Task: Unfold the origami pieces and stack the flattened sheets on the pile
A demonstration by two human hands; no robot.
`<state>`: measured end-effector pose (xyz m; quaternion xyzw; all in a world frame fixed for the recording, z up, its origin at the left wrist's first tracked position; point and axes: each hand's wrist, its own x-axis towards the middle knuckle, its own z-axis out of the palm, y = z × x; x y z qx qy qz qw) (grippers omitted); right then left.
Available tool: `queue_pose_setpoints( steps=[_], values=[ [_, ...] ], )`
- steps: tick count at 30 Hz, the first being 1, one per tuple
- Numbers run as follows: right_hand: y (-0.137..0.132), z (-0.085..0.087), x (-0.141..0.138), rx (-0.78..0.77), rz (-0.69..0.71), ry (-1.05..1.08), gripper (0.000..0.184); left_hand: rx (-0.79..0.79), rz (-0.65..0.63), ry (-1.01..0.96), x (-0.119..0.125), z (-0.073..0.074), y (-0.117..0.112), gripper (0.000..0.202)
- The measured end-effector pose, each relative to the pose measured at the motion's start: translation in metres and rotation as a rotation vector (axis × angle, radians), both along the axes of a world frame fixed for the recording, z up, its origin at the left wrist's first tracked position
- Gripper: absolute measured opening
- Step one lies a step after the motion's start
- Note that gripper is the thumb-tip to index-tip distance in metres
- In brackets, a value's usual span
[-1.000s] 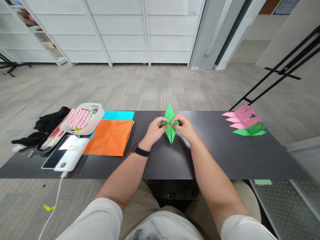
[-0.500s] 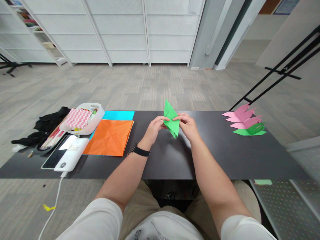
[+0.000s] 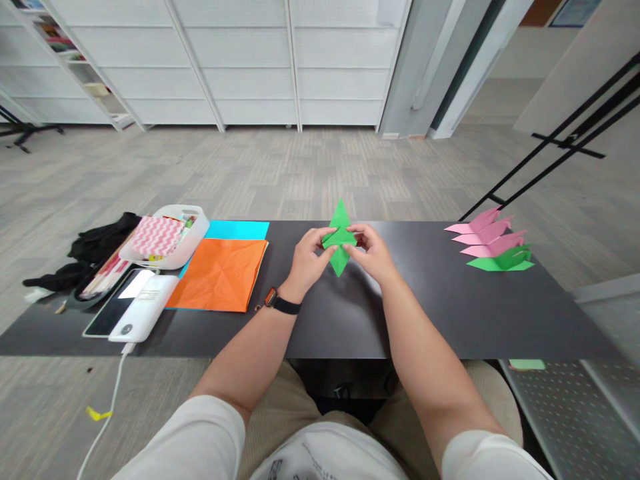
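Note:
A folded sheet of green origami paper (image 3: 341,220) is held up over the middle of the dark table, shaped like a tall diamond with points at top and bottom. My left hand (image 3: 311,259) pinches its left side, thumb in front and fingers behind. On the opposite side my right hand (image 3: 373,251) grips it the same way, the thumb tips close to each other near the lower half. Far to the right stand folded paper cranes: several pink ones (image 3: 493,243) in a row and a green one (image 3: 503,261) nearest me.
Left of my hands lies orange paper (image 3: 220,273) over blue paper (image 3: 237,230). Beyond it are a white basket (image 3: 197,233), a white power bank (image 3: 145,310) with a cable, a dark tablet-like device (image 3: 106,319) and black cloth (image 3: 103,237). The table (image 3: 450,320) ends close before my lap.
The green paper has turned from a slant to upright and shows a symmetric diamond. My thumbs have shifted down onto its lower front, and my left wrist has rotated, showing the watch face.

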<state>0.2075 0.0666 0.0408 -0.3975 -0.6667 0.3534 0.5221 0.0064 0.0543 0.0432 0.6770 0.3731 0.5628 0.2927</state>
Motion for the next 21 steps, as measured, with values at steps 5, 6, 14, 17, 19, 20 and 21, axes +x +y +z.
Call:
queue_pose_setpoints(
  steps=[5,6,14,17,19,20,21],
  values=[
    [0.003,-0.007,0.0,-0.064,0.028,0.047,0.039,0.07,0.038,0.07,0.0,0.005,-0.003,0.034],
    [0.004,-0.007,0.0,-0.07,0.039,0.046,0.04,0.08,0.05,0.088,0.0,0.006,-0.004,0.033],
    [0.004,-0.005,0.001,-0.02,0.025,0.007,0.028,0.116,0.098,0.18,-0.003,0.011,-0.008,0.037],
    [0.002,-0.001,0.001,0.02,-0.009,-0.012,0.013,0.069,0.109,0.165,-0.002,0.011,-0.008,0.039],
    [-0.001,0.005,0.0,0.059,-0.057,-0.035,0.008,0.044,0.117,0.156,-0.002,0.009,-0.006,0.039],
    [-0.003,0.008,0.0,0.083,-0.087,-0.048,0.006,0.041,0.127,0.152,-0.001,0.008,-0.005,0.038],
    [-0.004,0.012,0.0,0.109,-0.114,-0.06,0.005,0.045,0.139,0.148,-0.001,0.007,-0.005,0.036]
  ],
)
